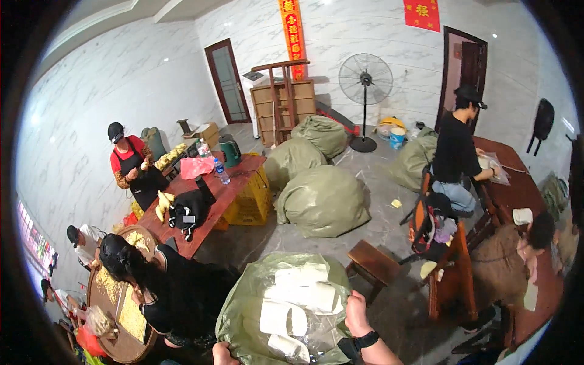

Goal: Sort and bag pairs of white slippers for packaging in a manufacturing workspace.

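Both hands gripped the mouth of a large green sack (243,304) that stood on the floor (389,225) at the lower edge of the view. The right hand (358,313), wearing a black wrist strap, was clenched on the sack's right rim; the left hand (224,354) was only partly visible at the bottom edge, fingers curled on the near rim. The sack stood open, showing white paper-like rolls (298,304) packed inside under clear film. A wooden stool (372,263) stood just beside the sack's right side, and a seated person in black (176,292) worked close against its left side at a round desk (125,316) covered with yellow pieces. Three further stuffed green sacks (322,201) lay beyond, well apart. In my judgement the risks were these: the thin rim could slip or tear under the load if pulled hard, the rolls could spill out, and the sack could catch the stool or strike the seated person.
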A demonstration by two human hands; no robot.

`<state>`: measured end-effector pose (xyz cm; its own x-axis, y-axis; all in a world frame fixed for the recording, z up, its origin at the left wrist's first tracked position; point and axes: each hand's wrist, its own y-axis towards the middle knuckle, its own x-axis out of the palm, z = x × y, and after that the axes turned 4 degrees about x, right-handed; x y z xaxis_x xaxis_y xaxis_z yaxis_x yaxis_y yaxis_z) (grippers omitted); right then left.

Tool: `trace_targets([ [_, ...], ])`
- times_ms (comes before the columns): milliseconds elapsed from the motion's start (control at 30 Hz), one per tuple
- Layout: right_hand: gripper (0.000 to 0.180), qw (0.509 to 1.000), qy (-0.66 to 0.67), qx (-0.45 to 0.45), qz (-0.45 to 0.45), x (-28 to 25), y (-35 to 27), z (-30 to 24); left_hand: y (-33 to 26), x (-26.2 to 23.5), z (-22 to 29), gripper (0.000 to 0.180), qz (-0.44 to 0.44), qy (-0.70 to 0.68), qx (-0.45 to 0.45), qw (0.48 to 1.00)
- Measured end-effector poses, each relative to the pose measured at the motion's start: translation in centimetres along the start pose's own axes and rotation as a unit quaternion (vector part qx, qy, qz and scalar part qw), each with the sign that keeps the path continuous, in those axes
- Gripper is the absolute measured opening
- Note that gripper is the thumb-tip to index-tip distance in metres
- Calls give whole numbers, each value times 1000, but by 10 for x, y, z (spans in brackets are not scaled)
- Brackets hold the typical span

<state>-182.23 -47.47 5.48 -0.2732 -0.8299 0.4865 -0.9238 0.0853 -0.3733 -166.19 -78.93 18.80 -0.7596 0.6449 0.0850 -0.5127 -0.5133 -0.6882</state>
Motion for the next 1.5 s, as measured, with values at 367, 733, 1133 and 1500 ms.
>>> trace_targets([
  [367,38,999,47,8,17,106,139,-57,152,90,79,34,-46,-23,-50,997],
  [733,31,992,63,88,58,158,293,-90,223,219,147,37,30,-25,16,999],
  [1133,32,999,-29,-12,10,196,489,-97,336,294,216,41,-123,-30,105,986],
  [1500,15,988,119,49,89,189,690,27,707,419,288,36,18,257,11,966],
])
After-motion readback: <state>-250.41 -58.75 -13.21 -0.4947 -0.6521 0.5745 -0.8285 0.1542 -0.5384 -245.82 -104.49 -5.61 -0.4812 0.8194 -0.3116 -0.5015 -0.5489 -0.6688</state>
